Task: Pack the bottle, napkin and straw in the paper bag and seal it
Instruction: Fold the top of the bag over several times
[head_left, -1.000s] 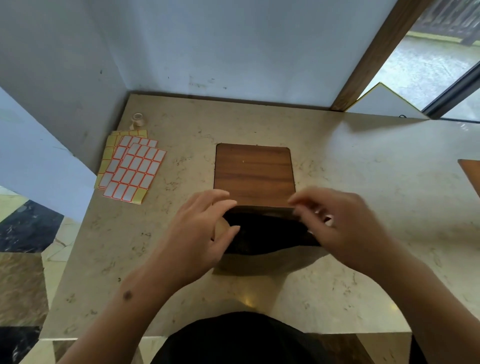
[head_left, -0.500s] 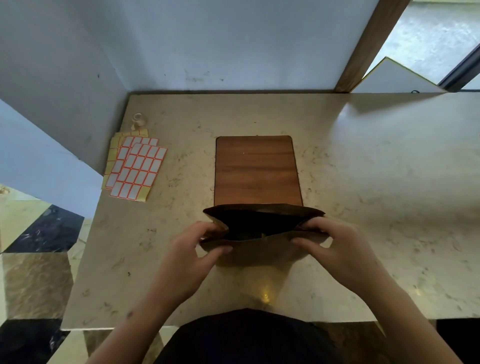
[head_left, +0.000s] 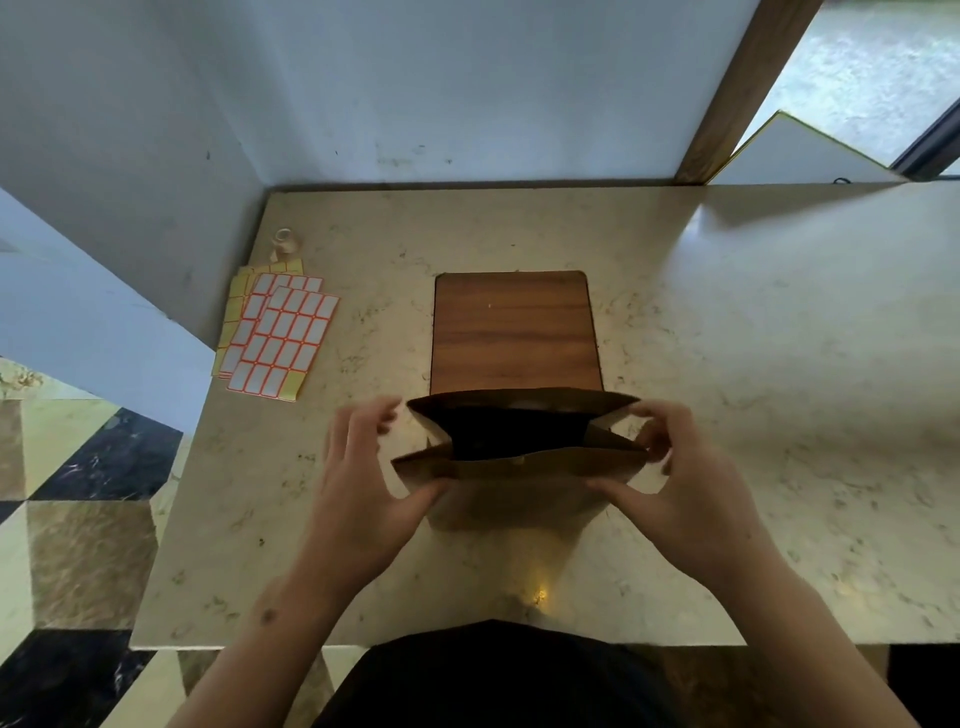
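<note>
Marble counter (head_left: 727, 364) in a pale-walled corner (head_left: 363, 104) — checkered floor (head_left: 78, 519) left.

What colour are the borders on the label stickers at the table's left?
Orange-red borders on white label stickers, yellow backing sheets; head view.

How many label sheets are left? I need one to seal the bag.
3 can be told apart, overlapping at the counter's far left: top sheet, one behind it, a yellow one beneath. More may be hidden.

marble table (head_left: 779, 415) | on it: paper bag (head_left: 519, 467), wood board (head_left: 514, 332), label sheets (head_left: 275, 332)
</note>
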